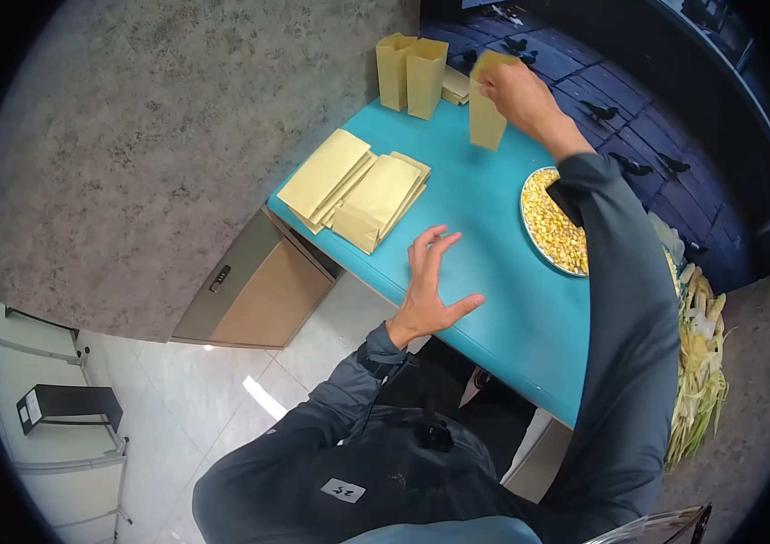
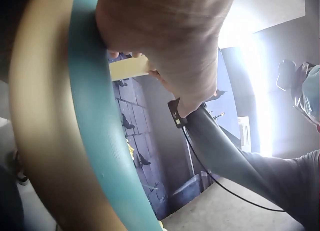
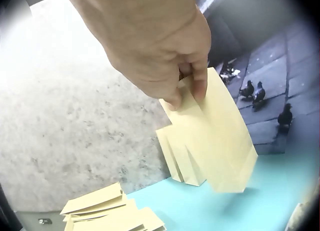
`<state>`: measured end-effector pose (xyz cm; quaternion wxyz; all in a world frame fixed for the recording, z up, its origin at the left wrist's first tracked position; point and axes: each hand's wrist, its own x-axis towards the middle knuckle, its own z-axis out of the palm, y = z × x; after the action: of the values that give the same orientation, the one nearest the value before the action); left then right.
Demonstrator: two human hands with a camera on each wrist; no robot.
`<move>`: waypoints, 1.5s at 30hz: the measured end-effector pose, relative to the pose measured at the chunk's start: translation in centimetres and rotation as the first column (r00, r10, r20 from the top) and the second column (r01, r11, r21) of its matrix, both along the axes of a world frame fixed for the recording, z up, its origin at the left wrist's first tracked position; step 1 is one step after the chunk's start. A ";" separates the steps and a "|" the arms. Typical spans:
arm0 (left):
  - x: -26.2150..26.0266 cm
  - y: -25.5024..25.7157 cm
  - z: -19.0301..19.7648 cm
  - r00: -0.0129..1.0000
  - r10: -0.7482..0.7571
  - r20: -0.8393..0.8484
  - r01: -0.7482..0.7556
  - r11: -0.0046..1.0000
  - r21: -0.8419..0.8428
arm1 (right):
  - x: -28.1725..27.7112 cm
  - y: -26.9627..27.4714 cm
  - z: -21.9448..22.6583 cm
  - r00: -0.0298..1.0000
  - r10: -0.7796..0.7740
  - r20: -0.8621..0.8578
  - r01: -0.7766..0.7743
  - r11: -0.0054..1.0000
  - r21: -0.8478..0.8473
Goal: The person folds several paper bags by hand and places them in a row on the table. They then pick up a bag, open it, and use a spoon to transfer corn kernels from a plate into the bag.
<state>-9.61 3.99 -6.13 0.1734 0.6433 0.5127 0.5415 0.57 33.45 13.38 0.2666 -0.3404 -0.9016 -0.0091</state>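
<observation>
Bag (image 1: 486, 118) in my right hand (image 1: 516, 91), near the top of the head view, right of centre — a kraft paper bag pinched at its top edge between thumb and fingers, its bottom at or just above the table (image 1: 493, 236); I cannot tell whether it touches. From the right wrist view I see the same pinch at the mouth of the bag (image 3: 220, 141), which hangs upright.

My left hand (image 1: 428, 290) is low in the middle of the head view, fingers spread and straight, holding nothing, at the near edge of the table.

I judge the bag light and thin, stiff only along its creases; it will crumple if squeezed and tip over easily when empty. The folded top rim or the side gussets look the best places to hold it.

Two more bags (image 1: 410, 74) stand upright at top centre, and flat ones lie in a stack (image 1: 355, 189) to the left of centre. A plate of corn kernels (image 1: 552, 227) sits at the right — partly under my right sleeve.
</observation>
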 end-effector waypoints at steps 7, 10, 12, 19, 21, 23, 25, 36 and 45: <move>-0.7 -0.2 0.0 0.993 -0.082 0.086 0.086 0.996 -0.038 | -6.4 5.9 -2.7 0.987 -0.105 0.121 0.112 0.992 -0.052; -0.8 -0.1 -0.4 0.998 -0.046 0.030 0.047 0.999 -0.025 | -8.1 6.7 -3.4 0.982 -0.123 0.144 0.136 0.987 -0.086; -0.8 -0.2 -0.3 0.998 -0.056 0.039 0.057 0.998 -0.029 | -8.8 7.1 -3.7 0.981 -0.117 0.156 0.136 0.984 -0.118; -1.0 -0.2 -0.3 0.996 -0.080 0.048 0.081 0.997 -0.016 | -10.6 7.5 -4.3 0.996 -0.081 0.044 0.085 0.990 -0.109; -1.0 -0.2 -0.3 0.996 -0.079 0.046 0.080 0.997 -0.013 | -11.0 7.3 -4.0 0.982 -0.116 0.148 0.137 0.981 -0.139; -1.0 -0.2 -0.2 0.996 -0.077 0.045 0.077 0.997 -0.010 | -11.3 7.1 -4.2 0.982 -0.122 0.144 0.143 0.980 -0.141; -0.9 -0.3 -0.1 0.994 -0.082 0.070 0.084 0.996 -0.026 | -11.5 7.4 -4.7 0.982 -0.127 0.143 0.147 0.979 -0.141; -0.8 -0.3 -0.2 0.996 -0.069 0.049 0.069 0.998 -0.005 | -10.9 6.1 -3.3 0.980 -0.155 0.127 0.166 0.983 -0.079; -0.5 -0.4 0.1 0.992 -0.090 0.090 0.092 0.996 -0.009 | -9.8 4.5 -4.0 0.993 -0.036 -0.111 0.057 0.979 0.194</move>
<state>-10.08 3.59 -6.02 0.2249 0.6399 0.4780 0.5581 -9.27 37.95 9.39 0.3469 -0.3333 -0.8724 -0.0864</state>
